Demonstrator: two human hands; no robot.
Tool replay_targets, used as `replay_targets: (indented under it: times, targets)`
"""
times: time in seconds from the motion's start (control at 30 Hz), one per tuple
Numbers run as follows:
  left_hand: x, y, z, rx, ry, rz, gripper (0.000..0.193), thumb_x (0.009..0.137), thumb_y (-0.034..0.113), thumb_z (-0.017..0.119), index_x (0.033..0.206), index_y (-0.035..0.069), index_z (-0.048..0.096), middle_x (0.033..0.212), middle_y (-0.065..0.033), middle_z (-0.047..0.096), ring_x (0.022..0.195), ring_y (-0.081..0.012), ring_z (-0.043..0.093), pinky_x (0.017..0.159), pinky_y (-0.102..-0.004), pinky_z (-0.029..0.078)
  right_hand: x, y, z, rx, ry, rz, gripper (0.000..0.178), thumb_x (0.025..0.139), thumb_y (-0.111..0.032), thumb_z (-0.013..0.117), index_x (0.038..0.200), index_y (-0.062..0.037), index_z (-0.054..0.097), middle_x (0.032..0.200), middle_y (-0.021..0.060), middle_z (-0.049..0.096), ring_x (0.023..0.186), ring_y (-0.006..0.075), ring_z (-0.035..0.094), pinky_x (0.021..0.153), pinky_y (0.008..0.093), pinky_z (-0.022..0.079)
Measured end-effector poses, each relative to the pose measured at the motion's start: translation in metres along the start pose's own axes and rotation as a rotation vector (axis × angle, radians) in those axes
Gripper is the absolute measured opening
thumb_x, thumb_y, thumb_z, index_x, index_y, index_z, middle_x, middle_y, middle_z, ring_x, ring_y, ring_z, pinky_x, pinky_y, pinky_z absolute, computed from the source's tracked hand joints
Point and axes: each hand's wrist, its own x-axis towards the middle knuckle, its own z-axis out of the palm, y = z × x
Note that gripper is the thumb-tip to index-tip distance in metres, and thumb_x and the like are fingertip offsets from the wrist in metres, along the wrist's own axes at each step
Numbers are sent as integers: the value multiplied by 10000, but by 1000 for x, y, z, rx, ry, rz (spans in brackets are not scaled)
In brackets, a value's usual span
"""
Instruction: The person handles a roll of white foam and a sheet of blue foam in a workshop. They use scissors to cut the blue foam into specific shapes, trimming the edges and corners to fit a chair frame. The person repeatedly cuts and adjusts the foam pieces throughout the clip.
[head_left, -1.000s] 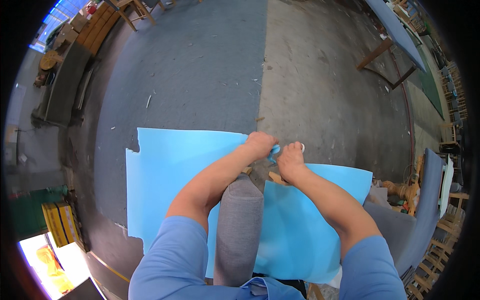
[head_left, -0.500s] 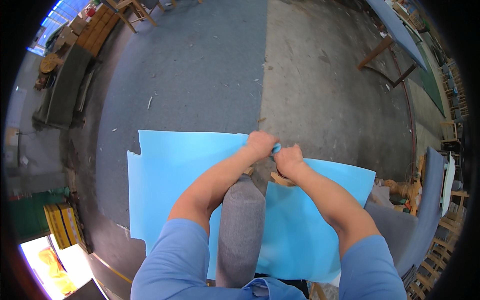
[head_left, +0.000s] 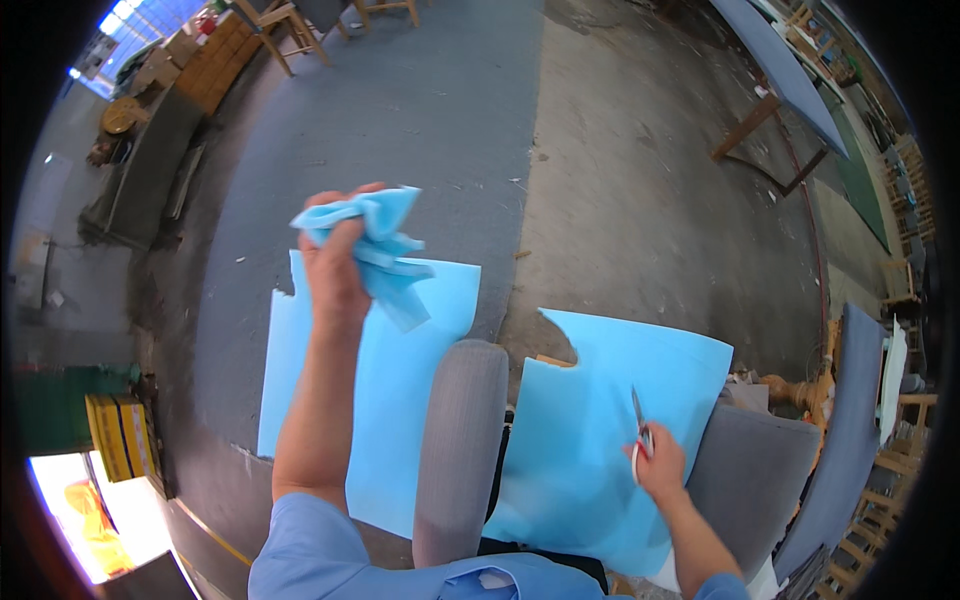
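Note:
My left hand point(head_left: 337, 270) is raised at the far left, closed around a crumpled piece of light blue sheet point(head_left: 385, 248). At the lower right, my right hand point(head_left: 662, 464) grips a pair of scissors point(head_left: 642, 440) by the handles, blades pointing away from me. The scissors are over a light blue sheet point(head_left: 620, 390), which has a ragged notch at its far left corner. Another stretch of blue sheet point(head_left: 400, 400) lies to the left. Between the two stands a grey upholstered padded piece point(head_left: 462, 450); a bit of wood shows beside the notch.
A grey padded panel point(head_left: 752, 470) adjoins the right-hand sheet. Farther right are a blue-grey panel point(head_left: 830, 440) and stacked wooden frames point(head_left: 885, 500). A blue-topped table point(head_left: 785, 70) stands far right, wooden chairs point(head_left: 290, 30) far left, and a yellow stack point(head_left: 122, 445) at left.
My hands have parted from the middle. The left has moved up and left with a crumpled blue piece; the right has come down to the lower right and now holds the scissors.

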Motion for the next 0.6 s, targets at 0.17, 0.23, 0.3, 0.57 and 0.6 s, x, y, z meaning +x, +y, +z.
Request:
replay_targets:
  times: [0.17, 0.23, 0.3, 0.57, 0.6]
  targets:
    - [-103, 107, -69, 93, 274, 237, 332, 875, 38, 604, 1201, 97, 582, 1093, -120, 680, 946, -191, 669, 819, -331, 595, -84, 30, 29, -108, 9, -114, 475, 841, -265, 803, 1214, -49, 602, 1091, 166, 669, 997, 397, 642, 821, 504, 503]
    - [-175, 136, -88, 94, 344, 375, 286, 867, 63, 626, 1151, 89, 606, 1019, -97, 666, 913, -197, 659, 800, -335, 575, -91, 34, 41, -95, 62, -123, 451, 858, -248, 782, 1219, -49, 599, 1118, 163, 662, 1014, 390, 636, 819, 493, 502]
    - [-250, 159, -88, 15, 518, 400, 270, 824, 29, 594, 1088, 83, 612, 963, -101, 664, 883, -193, 645, 776, -324, 561, -96, 36, 54, -54, 104, -158, 405, 895, -222, 744, 1228, -45, 594, 1129, 166, 656, 1017, 388, 629, 816, 484, 501]
    - [-606, 135, -64, -260, 1119, 67, 58, 873, 93, 621, 919, 106, 587, 835, -25, 575, 763, -140, 577, 689, -307, 497, -70, 87, 45, -30, -145, -254, 371, 985, -316, 654, 1204, -18, 675, 1059, 220, 716, 993, 398, 677, 870, 471, 541]
    - [-649, 128, -54, -238, 1201, -8, 93, 913, 162, 670, 917, 111, 592, 835, -15, 572, 761, -134, 574, 682, -311, 492, -72, 82, 40, -125, -141, -468, 365, 992, -299, 636, 1214, -11, 657, 1095, 227, 702, 996, 403, 670, 875, 473, 541]
